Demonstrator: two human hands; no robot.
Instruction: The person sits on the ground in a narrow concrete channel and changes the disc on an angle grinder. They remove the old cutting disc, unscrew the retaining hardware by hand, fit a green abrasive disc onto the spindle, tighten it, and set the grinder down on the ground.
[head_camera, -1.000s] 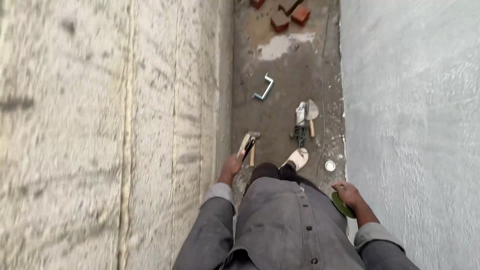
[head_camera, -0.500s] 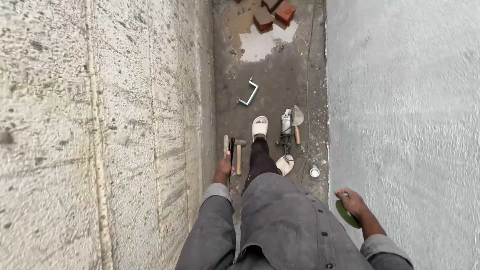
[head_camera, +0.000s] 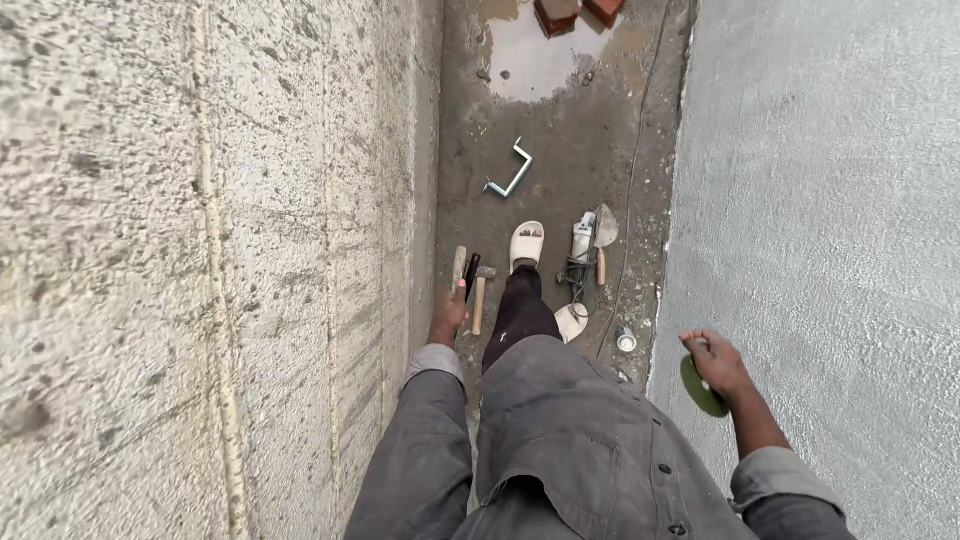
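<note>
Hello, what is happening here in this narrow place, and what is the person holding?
A person walks along a narrow concrete passage between two plastered walls. The left hand holds a hammer together with some long tools. The right hand holds a green disc. On the floor ahead lie an angle grinder, a trowel, a bent metal bracket and red bricks beside a puddle.

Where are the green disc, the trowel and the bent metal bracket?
green disc (head_camera: 703, 391): head view, on its lower face below the right hand.
trowel (head_camera: 605, 229): head view, on its grey blade.
bent metal bracket (head_camera: 512, 173): head view, on its long middle bar.
</note>
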